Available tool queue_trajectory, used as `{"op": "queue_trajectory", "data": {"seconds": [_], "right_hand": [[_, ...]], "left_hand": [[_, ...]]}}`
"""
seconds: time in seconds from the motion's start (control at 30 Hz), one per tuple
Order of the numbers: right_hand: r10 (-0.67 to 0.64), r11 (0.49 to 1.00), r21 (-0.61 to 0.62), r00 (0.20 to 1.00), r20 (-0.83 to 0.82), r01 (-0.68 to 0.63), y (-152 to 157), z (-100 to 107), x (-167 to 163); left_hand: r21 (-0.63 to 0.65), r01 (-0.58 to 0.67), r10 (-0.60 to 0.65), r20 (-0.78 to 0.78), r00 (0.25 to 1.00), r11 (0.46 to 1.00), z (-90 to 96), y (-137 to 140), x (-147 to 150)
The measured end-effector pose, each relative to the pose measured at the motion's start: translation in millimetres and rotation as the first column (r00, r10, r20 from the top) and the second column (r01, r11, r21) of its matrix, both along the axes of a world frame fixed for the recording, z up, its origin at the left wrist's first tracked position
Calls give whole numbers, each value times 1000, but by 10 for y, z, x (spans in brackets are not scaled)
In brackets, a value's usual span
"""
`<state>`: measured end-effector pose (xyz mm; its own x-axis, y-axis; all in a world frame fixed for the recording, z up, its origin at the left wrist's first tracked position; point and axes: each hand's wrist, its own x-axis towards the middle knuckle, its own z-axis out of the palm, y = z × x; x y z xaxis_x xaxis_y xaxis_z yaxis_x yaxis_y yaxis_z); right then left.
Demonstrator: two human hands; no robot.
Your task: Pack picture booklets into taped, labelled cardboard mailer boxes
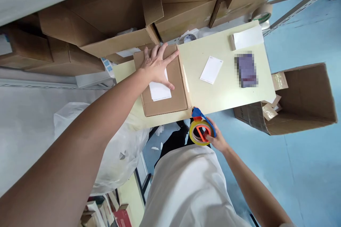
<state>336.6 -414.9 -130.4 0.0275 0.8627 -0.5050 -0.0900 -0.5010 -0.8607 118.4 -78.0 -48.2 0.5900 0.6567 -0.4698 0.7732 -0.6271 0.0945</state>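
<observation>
A flat brown cardboard box (pixel 177 99) lies at the left end of the cream table (pixel 226 95). My left hand (pixel 157 65) rests on top of it with the fingers spread, partly over a white paper slip (pixel 160 91). My right hand (pixel 217 137) grips a tape dispenser (pixel 199 127), orange and blue with a yellow-edged roll of tape. The dispenser's blue head is close to the box's near right corner, just off the table's front edge. Whether tape touches the box there I cannot tell.
On the table are a white card (pixel 211 70), a stack of white paper (pixel 247 38) and a blurred purple item (pixel 246 70). Large cartons (pixel 183 21) line the back. An open carton (pixel 301 99) with packets stands right; a translucent plastic bag (pixel 117 156) bulges at left.
</observation>
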Motion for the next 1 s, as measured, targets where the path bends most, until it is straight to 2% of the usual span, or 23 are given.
{"op": "queue_trajectory", "data": {"seconds": [0.1,0.2,0.27,0.33,0.4,0.47,0.5,0.57,0.63,0.7,0.83,1.0], "right_hand": [[-14,1000,3,1000,14,14,-20,-15,-269],[-99,995,14,995,17,99,242,-15,-397],[-149,989,24,988,35,148,541,-18,-363],[-137,990,47,988,65,135,944,-29,-241],[-88,994,77,992,86,82,1419,-39,-70],[-16,996,87,997,77,10,1886,-30,95],[34,997,74,998,57,-38,2084,-18,162],[137,989,51,991,4,-137,2363,15,245],[206,978,44,978,-35,-205,2469,39,263],[219,975,48,975,-48,-216,2441,45,238],[182,982,66,982,-53,-179,2260,36,187],[169,985,37,985,-33,-168,1937,24,340]], "left_hand": [[21,-75,75,-12,997,997,20,-61,-25],[81,-260,260,5,966,962,17,-181,-126],[119,-432,431,30,902,894,11,-292,-269],[125,-582,579,62,813,804,32,-422,-465],[109,-672,668,72,740,732,98,-558,-666],[132,-702,703,47,709,700,195,-670,-799],[158,-691,696,29,717,705,241,-704,-821],[188,-604,615,1,789,775,298,-716,-771],[147,-457,462,-1,887,878,289,-659,-635],[83,-356,356,17,934,931,226,-578,-490],[54,-381,381,3,924,923,96,-509,-369],[65,-380,384,-55,922,923,88,-544,-385]]}}
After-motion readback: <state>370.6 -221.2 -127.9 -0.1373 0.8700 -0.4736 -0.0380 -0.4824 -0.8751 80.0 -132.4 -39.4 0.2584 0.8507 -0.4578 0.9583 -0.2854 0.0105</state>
